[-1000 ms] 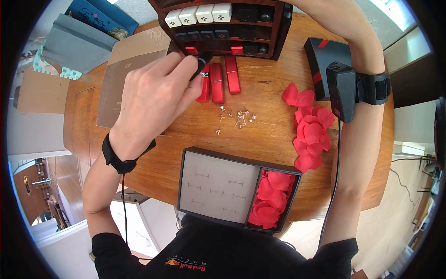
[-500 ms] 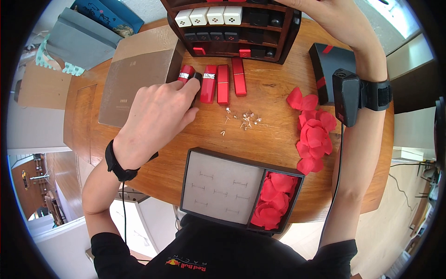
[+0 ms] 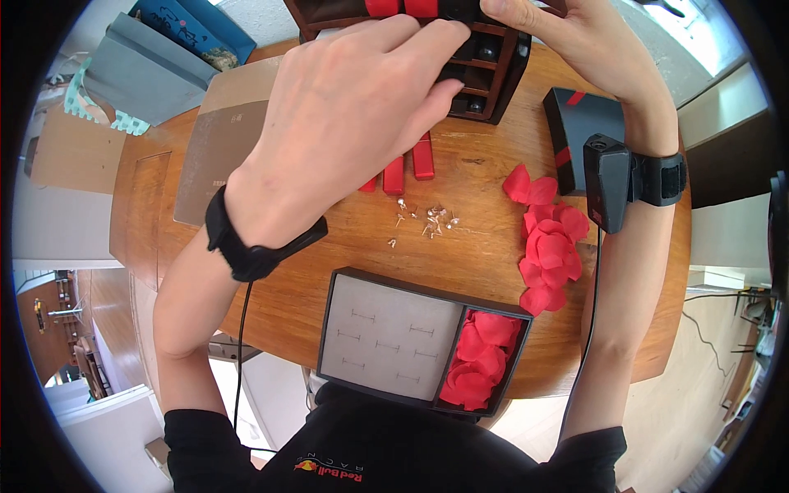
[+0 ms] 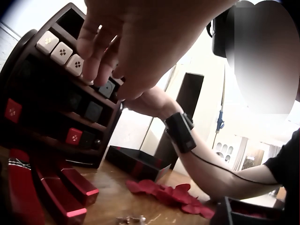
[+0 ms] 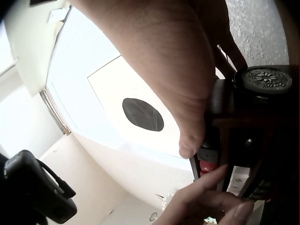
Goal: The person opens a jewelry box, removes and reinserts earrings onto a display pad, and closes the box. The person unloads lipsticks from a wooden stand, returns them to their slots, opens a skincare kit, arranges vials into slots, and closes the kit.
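Note:
In the head view my left hand [image 3: 353,115] reaches over the front of the dark wooden rack [image 3: 523,62], its fingertips by the upper right compartments. Seen from the left wrist, its loosely bent fingers hang before the white cases [image 4: 61,53] and a dark case [image 4: 107,88]; nothing shows in them. My right hand [image 3: 596,49] grips the rack's right side near the top, thumb in front and fingers behind, as the right wrist view also shows. Red tubes [image 3: 422,158] lie below the rack, partly hidden by my left hand.
Small earrings [image 3: 434,220] lie mid-table. Nearer me is a box with a grey slotted pad [image 3: 394,324] and red petals [image 3: 485,349]. More petals [image 3: 551,246] and a black ribboned box [image 3: 579,123] lie at the right, a brown box [image 3: 215,164] at the left.
My left hand has left the red tubes and the black item beside them, moving up and right to the rack. My right hand stays at the rack's side.

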